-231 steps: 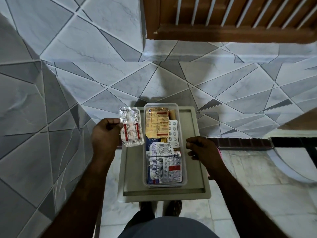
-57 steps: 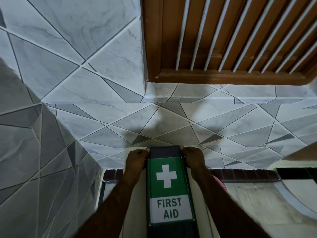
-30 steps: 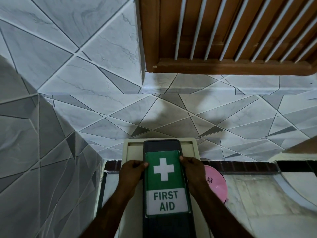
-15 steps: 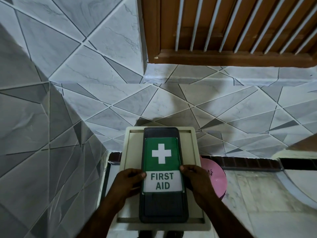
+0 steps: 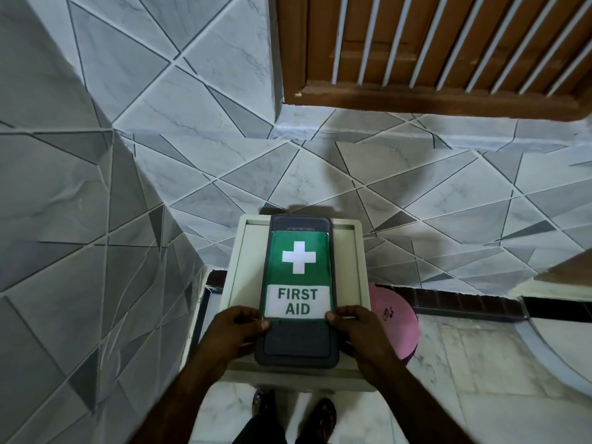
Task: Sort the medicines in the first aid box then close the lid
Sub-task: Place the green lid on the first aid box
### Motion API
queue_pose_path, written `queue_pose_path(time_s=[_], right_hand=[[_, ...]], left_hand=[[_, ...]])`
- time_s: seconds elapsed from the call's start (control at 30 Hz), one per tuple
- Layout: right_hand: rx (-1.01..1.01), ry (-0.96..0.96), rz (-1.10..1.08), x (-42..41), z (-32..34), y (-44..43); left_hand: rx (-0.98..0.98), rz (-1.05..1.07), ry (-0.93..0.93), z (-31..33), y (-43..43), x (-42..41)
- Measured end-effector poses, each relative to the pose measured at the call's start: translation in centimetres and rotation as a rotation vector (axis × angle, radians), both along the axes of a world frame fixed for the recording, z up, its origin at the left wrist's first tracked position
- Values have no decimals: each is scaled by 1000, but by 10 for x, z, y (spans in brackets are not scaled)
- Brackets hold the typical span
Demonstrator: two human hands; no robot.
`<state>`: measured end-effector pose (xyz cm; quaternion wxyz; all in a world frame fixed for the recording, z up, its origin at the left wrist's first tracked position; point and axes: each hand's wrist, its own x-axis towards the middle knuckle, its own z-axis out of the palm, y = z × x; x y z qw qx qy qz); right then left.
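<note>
The first aid box lies on a cream stool top, with its dark grey lid on. A green label with a white cross and the words FIRST AID covers the lid. The medicines are hidden under it. My left hand presses the lid's left edge near the front end, thumb on top. My right hand presses the right edge opposite it, fingers curled over the rim.
The stool stands against a grey triangle-patterned tiled wall. A pink round object sits on the floor right of the stool. A wooden slatted frame is above. My feet are below the stool's front edge.
Both hands have slid along the lid's sides from its far end to its near end. The view has tilted down, so the whole lid shows.
</note>
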<state>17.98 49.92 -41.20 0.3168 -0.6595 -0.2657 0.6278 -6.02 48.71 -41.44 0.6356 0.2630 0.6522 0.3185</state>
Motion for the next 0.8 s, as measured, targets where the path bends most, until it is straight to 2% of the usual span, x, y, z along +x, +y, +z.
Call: queue_pose_path(time_s=[0.17,0.37,0.6,0.8], right_hand=[[-104,70,41,5,4,-25],[-4,-63,13,-5,-7,-26],[-18,140,-63,-2,-5,-53],[52,-21,-158,-18,-3,-58]], left_hand=[[-68,20,-40,-7,-27,1],[-17,99,-60,-13,-28,4],[8,175,-204,-15,-49,2],[46,124,-132,-19,-48,4]])
